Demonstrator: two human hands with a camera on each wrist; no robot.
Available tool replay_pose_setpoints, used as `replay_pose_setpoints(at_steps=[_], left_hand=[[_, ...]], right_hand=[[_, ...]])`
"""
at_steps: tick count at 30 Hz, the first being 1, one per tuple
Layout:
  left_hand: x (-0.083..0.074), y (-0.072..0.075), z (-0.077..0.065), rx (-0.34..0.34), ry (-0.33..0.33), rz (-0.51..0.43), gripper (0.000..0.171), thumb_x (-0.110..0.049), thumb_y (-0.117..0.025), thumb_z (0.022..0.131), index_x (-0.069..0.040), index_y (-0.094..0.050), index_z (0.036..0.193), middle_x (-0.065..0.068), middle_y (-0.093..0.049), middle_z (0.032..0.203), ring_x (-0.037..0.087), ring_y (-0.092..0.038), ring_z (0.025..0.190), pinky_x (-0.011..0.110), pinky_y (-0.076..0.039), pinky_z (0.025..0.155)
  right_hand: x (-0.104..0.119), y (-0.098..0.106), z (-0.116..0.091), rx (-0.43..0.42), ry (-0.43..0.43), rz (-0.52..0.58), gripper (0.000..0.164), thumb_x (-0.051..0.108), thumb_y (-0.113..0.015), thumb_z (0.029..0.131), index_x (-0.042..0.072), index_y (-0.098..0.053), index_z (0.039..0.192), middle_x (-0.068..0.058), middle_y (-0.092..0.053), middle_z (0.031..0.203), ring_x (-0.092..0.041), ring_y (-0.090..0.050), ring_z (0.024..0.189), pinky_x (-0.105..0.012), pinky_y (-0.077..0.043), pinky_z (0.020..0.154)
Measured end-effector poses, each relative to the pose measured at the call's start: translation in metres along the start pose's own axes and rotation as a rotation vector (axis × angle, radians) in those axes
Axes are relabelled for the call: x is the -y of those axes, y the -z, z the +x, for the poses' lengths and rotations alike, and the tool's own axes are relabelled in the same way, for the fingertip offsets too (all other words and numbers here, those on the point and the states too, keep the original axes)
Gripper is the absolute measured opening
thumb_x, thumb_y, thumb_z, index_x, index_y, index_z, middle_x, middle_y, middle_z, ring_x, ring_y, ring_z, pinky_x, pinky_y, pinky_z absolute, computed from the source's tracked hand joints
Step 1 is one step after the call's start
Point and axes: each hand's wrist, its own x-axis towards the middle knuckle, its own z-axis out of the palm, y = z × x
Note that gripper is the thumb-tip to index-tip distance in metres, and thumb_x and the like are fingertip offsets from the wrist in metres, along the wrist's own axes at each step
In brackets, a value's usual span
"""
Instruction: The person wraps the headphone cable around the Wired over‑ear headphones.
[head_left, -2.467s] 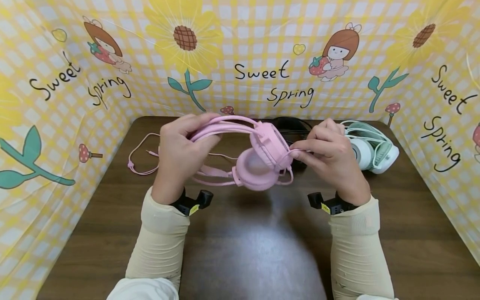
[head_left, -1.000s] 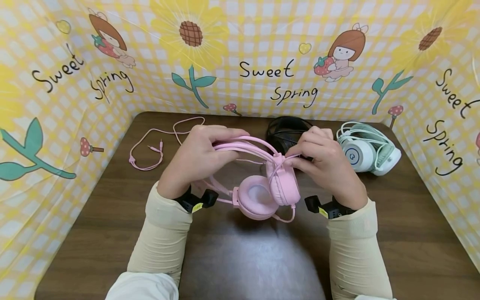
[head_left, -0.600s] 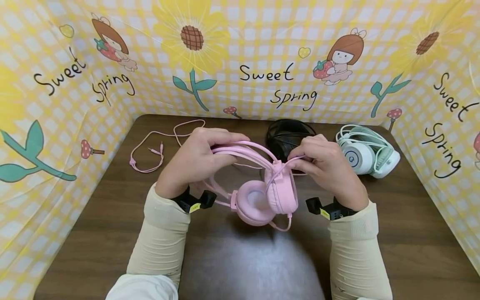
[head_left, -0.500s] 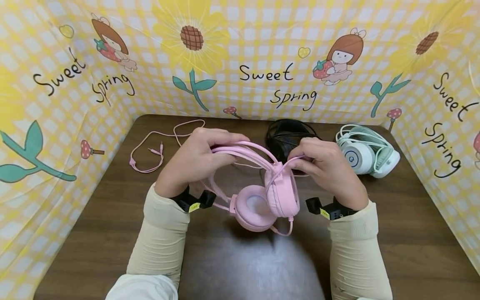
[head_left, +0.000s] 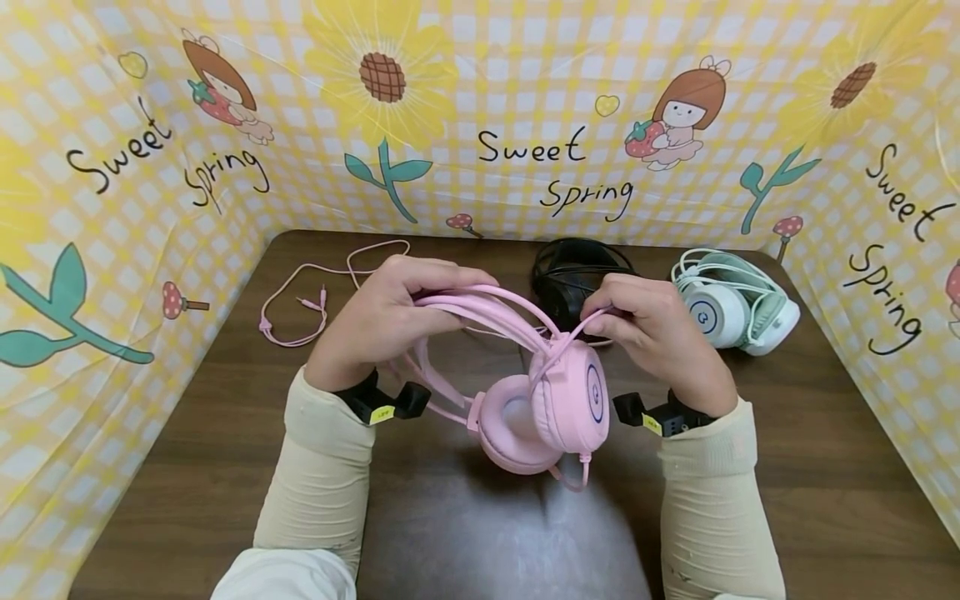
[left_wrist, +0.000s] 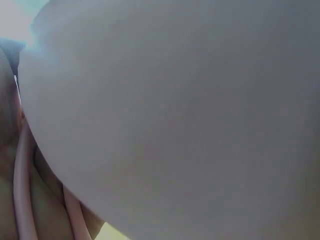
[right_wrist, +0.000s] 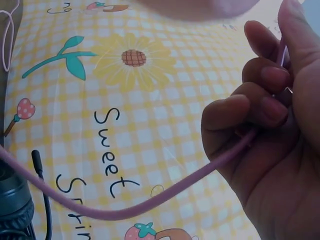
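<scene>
You are grasping the pink headphones (head_left: 564, 400) by the headband (head_left: 501, 315) with your left hand (head_left: 382, 312), fingers lying over the bands and thumb below. With your right hand (head_left: 652, 329) you are pinching the pink cable (right_wrist: 175, 192) between thumb and fingers, and the right wrist view is showing it running through your curled fingers. The headphones are hanging between your hands, over the middle of the counter (head_left: 210, 467), with both ear cups pointing down. The right cup is overlapping the left one and showing a dark ring on its outer face; a short lead is looping below them. The cable is crossing the top of the right cup on its way to your fingers.

At the far left, more pink cable is lying in a loose loop, its two plugs (head_left: 321, 298) resting inside. The black headphones (head_left: 562, 287) are sitting at the far side, partly behind your right hand, and the green headphones (head_left: 731, 308) are lying to the right of them. A checked cloth (head_left: 517, 50) is surrounding the counter. A pale blur is filling most of the left wrist view.
</scene>
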Motion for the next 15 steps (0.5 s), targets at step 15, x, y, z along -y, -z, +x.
replay_pose_setpoints(at_steps=[15], left_hand=[[0.0095,0.0018,0.0007,-0.109,0.052,-0.285,0.04,0.012,-0.06,0.077,0.007,-0.067,0.115,0.015,-0.069,0.106,0.02,-0.062,0.081,0.028,-0.05,0.065]], right_hand=[[-0.0081,-0.004,0.0011,-0.012,-0.056,0.003,0.033,0.037,-0.053,0.096,0.01,-0.07,0.09,0.005,-0.061,0.083,-0.009,-0.053,0.075,-0.024,-0.043,0.067]])
